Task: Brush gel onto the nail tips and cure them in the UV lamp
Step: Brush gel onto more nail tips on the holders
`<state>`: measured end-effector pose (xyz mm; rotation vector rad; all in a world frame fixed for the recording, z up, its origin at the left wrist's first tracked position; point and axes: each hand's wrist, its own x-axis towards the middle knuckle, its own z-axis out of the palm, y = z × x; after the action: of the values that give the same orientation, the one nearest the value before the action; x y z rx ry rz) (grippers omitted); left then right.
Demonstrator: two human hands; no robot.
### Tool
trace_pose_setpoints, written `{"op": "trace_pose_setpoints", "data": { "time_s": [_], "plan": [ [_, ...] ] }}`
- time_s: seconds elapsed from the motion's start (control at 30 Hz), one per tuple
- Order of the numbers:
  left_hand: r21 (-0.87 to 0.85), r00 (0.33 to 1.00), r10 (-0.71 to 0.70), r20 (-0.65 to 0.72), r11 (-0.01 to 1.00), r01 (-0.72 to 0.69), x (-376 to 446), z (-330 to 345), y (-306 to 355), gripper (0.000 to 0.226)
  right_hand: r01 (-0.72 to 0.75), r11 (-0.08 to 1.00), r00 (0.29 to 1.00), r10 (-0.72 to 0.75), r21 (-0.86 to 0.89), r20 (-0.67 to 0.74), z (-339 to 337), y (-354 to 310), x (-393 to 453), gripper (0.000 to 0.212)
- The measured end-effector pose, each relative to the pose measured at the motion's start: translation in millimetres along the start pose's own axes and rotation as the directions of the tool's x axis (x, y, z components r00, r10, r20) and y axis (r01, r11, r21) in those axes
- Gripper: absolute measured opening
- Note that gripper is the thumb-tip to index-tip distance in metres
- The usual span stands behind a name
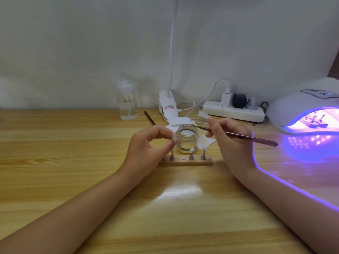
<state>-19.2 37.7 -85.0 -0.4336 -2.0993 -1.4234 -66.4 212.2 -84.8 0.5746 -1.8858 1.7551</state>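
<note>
Wooden worktop carries the open gel jar. Left hand fingers pinch one nail tip; right hand fingers pinch the brush. Brushing seems in hand; next, I judge, the bristles must meet this tip. UV lamp glows far right.

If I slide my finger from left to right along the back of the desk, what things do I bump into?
Clear pump bottle → white clip lamp base → white power strip → glowing UV lamp.
</note>
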Motion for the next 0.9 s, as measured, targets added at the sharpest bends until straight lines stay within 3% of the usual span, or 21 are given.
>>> {"op": "trace_pose_setpoints", "data": {
  "time_s": [0.13, 0.33, 0.53, 0.67, 0.9],
  "plan": [
    [-0.053, 0.996, -0.078, -0.039, 0.996, 0.076, 1.4, -1.3, -3.1, 0.007, -0.044, 0.998, 0.999, 0.046, 0.042, -0.027, 0.3, 0.1, 2.6, 0.023],
    [-0.025, 0.995, -0.071, -0.077, 0.997, 0.069, 2.0, -1.0, -6.1, 0.019, -0.066, 0.994, 0.997, 0.068, 0.086, -0.024, 3.1, -3.7, 13.4, 0.029],
    [0.007, 0.996, -0.055, -0.073, 0.998, 0.056, 1.7, -0.2, -7.7, 0.021, -0.026, 0.984, 0.997, 0.037, -0.177, 0.064, 7.7, -2.2, 40.1, 0.041],
    [0.020, 0.996, -0.047, -0.081, 0.999, 0.049, 2.0, 0.2, -7.9, 0.022, -0.009, 0.918, 0.986, 0.074, -0.395, 0.149, 17.1, -2.4, 52.4, 0.044],
    [0.021, 0.996, -0.044, -0.076, 0.999, 0.046, 2.5, 0.1, -7.7, 0.021, 0.056, 0.789, 0.943, 0.160, -0.612, 0.293, 31.2, -4.4, 56.1, 0.047]
  ]
}}
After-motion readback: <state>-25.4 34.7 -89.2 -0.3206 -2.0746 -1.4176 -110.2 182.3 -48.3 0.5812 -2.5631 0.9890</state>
